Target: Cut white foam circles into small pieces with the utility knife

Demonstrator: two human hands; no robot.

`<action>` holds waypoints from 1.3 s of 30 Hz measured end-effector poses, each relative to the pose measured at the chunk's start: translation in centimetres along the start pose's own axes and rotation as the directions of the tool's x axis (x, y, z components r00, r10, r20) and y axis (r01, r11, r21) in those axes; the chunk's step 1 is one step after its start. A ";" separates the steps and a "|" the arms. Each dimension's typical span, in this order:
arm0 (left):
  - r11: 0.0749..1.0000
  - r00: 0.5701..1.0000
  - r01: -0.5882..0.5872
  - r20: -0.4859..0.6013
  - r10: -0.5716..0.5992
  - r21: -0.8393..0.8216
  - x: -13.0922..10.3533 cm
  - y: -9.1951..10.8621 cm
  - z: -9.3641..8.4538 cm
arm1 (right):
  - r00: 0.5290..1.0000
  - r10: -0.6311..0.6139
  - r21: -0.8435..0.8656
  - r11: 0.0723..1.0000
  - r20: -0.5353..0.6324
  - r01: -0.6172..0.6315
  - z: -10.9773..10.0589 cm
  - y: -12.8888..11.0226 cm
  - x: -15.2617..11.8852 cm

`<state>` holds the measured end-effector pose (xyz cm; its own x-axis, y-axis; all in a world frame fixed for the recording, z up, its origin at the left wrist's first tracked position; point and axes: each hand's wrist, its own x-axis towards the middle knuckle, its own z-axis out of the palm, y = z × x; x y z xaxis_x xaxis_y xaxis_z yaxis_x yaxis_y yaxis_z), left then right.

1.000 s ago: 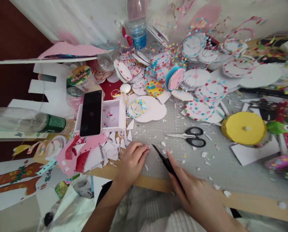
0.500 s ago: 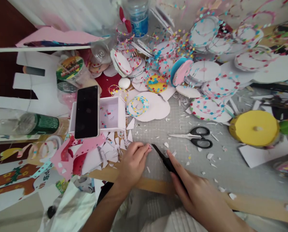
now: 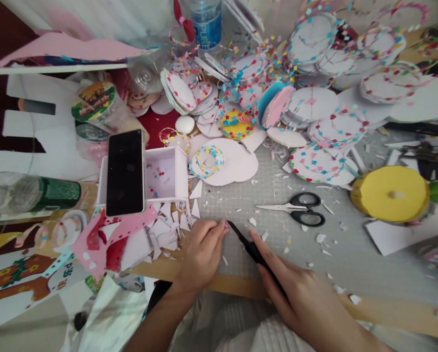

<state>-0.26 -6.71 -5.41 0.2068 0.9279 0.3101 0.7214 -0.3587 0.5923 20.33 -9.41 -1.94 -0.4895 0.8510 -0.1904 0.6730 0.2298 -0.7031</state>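
Note:
My left hand [image 3: 206, 247] is closed in a pinch near the front edge of the grey mat [image 3: 237, 200]. What its fingertips hold is too small to make out. A slim black tool [image 3: 253, 252] is gripped in my right hand [image 3: 295, 288], with the index finger stretched along it. Its dark tip touches or nearly touches the left fingertips. Beyond the right hand, scissors with black handles [image 3: 295, 208] lie on the mat, blades pointing left. Small white paper scraps are scattered around both hands.
A phone [image 3: 126, 172] rests across a white box [image 3: 181, 173] at the left, above a pile of paper scraps [image 3: 163, 230]. Decorated white discs [image 3: 317, 164] crowd the back. A yellow round object [image 3: 391, 193] sits at the right, a green-labelled bottle [image 3: 59, 193] far left.
The view has shifted slightly, with objects at the left appearing a little further left. Both hands keep nearly the same pose, the tool tip still at the left fingertips.

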 end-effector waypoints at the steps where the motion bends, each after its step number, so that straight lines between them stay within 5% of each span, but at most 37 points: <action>1: 1.000 1.000 -0.001 0.002 0.001 -0.003 0.0 0.0 0.0 | 1.000 0.000 -0.001 1.000 0.003 0.000 0.0 0.0 0.0; 39: 1.000 0.999 0.011 -0.036 -0.011 -0.025 0.2 0.2 0.1 | 0.999 -0.026 -0.151 0.988 0.037 0.031 -0.5 -0.1 0.6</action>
<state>-0.04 -6.62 -5.29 0.1747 0.9277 0.3298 0.7067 -0.3514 0.6141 20.23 -8.71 -1.68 -0.5268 0.8267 -0.1977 0.7336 0.3247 -0.5969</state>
